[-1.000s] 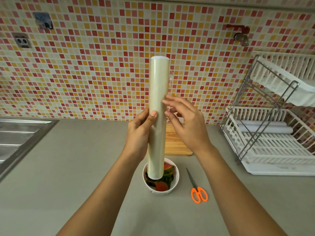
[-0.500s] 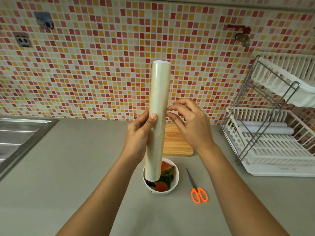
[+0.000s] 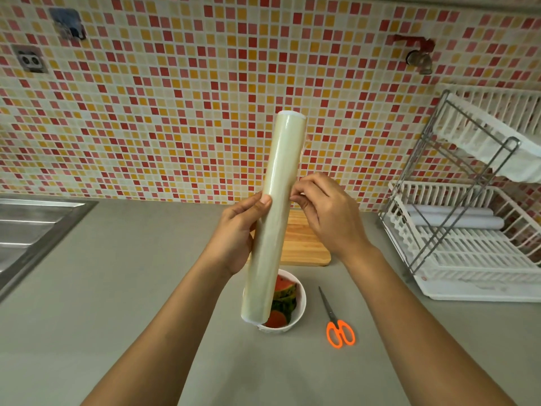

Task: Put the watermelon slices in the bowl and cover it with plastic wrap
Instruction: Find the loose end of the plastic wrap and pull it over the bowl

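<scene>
— Fingers of the right hand (image 3: pixel 328 212) are pinching at the film edge; the left hand (image 3: pixel 237 232) is gripping the plastic wrap roll (image 3: pixel 275 212) above the bowl (image 3: pixel 300 306).

— Film is probably tearing or clinging back if peeled unevenly.

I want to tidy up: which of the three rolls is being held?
The upright plastic wrap roll, gripped by the left hand; the two white rolls lie flat in the dish rack.

Orange scissors (image 3: pixel 339 326), cutting board (image 3: pixel 304 244), rack (image 3: pixel 468 253) holding perhaps rolls.
</scene>
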Available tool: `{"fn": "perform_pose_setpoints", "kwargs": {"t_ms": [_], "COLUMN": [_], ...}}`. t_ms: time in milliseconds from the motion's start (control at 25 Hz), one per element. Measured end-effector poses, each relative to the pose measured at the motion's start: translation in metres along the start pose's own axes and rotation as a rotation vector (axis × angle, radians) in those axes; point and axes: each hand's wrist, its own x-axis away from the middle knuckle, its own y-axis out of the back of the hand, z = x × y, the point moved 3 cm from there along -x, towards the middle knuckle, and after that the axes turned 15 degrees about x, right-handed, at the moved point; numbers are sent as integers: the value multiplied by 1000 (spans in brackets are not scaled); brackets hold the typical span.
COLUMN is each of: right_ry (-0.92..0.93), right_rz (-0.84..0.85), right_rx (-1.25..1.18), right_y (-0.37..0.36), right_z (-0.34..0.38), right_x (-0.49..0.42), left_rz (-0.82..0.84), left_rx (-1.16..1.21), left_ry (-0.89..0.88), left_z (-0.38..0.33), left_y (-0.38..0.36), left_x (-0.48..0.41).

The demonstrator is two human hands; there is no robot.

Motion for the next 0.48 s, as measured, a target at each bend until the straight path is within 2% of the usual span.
{"fn": "perform_pose_setpoints", "kwargs": {"t_ms": [80, 160, 240, 280, 360, 480], "right_ry": [-75, -393, -778, -889, -968, -1034], "right_rz": [-10, -21, 100, 157, 145, -12], "right_rx": [-78, -308, -618, -743, -849, -800], "right_y": [-1, -3, -10, -16, -25, -30], "right_z": [0, -6, -3, 4, 22, 39], "right_x": [2, 6, 10, 13, 19, 26], "left_rz": [-24, -49, -63, -62, -61, -79], "left_rx": [16, 33, 59, 67, 65, 66], "left_ry": [19, 8, -23, -47, -112, -169], "left_z": [2, 2, 3, 4, 9, 17], "left_y": [2, 4, 4, 2, -4, -14], "left_x": [0, 0, 0, 1, 2, 6]}}
